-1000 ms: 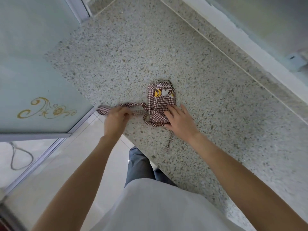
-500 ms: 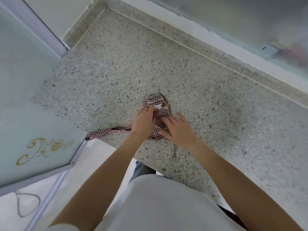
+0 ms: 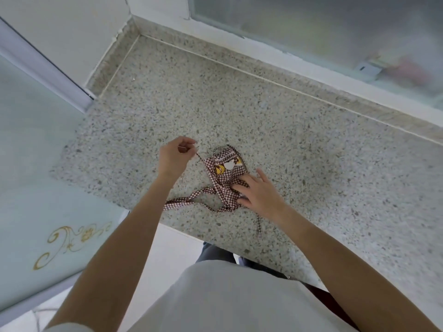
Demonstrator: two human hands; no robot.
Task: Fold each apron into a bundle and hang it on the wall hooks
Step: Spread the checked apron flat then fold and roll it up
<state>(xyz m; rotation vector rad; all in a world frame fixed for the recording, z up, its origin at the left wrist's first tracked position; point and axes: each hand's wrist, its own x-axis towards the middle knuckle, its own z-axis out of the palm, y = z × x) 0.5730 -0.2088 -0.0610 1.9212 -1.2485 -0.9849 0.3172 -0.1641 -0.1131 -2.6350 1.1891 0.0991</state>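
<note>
Speckled stone counter bears a checked apron (bundled).

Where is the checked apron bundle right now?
In the head view the apron bundle lies mid-frame on the speckled counter, under the right hand, right of the left hand.

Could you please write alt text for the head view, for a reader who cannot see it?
A person's right hand presses a folded checked apron bundle onto a speckled stone counter, while the left hand pinches a thin apron string. A wider strap trails toward the counter's edge.
</note>
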